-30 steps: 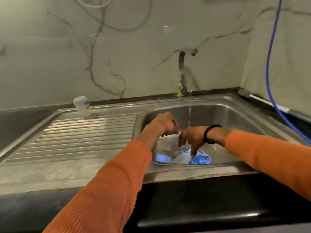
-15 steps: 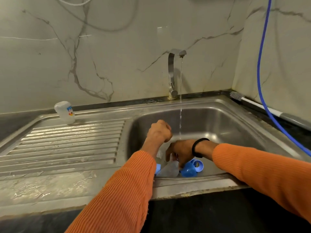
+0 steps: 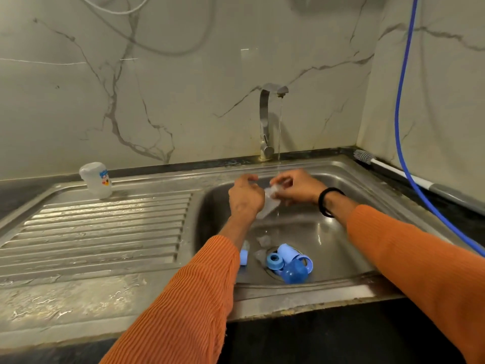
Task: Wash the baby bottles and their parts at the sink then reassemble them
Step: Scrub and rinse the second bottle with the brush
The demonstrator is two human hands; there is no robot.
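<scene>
Head view looks down on both of my hands raised over the sink basin [image 3: 341, 232], under the thin stream of water [image 3: 279, 132] falling from the tap [image 3: 265, 122]. My left hand [image 3: 245, 199] has its fingers curled round a clear baby bottle [image 3: 267, 206], gripping it from the side with the back of the hand turned toward me; the bottle slants down and toward me out of that grip. My right hand [image 3: 295, 186] meets it from the other side, fingers bent and pinching the upper end of the same bottle, thumb and fingertips close together on the clear plastic. The two hands are almost touching, with the bottle between them. Exactly how the fingertips lie on the bottle I cannot tell, as the plastic is see-through and blurred.

Both forearms reach forward in orange ribbed sleeves [image 3: 183, 311], the left one coming up from below, the right one from the right side, with a black band [image 3: 325, 202] round the right wrist.

Below my hands, on the basin floor near the drain, lie the loose blue parts [image 3: 288, 264]: a ring, a cap and a handled collar, close together, with a couple of clear pieces [image 3: 263, 241] just beside them. Another blue piece [image 3: 243, 257] sits half hidden by my left sleeve.

Far to the left of my left hand, an upturned clear bottle with a printed label [image 3: 95, 179] stands on the back edge of the ribbed drainboard [image 3: 105, 227]. Beyond my right hand, a bottle brush [image 3: 364, 156] lies along the tabletop, with a blue hose [image 3: 401, 127] hanging down the wall.
</scene>
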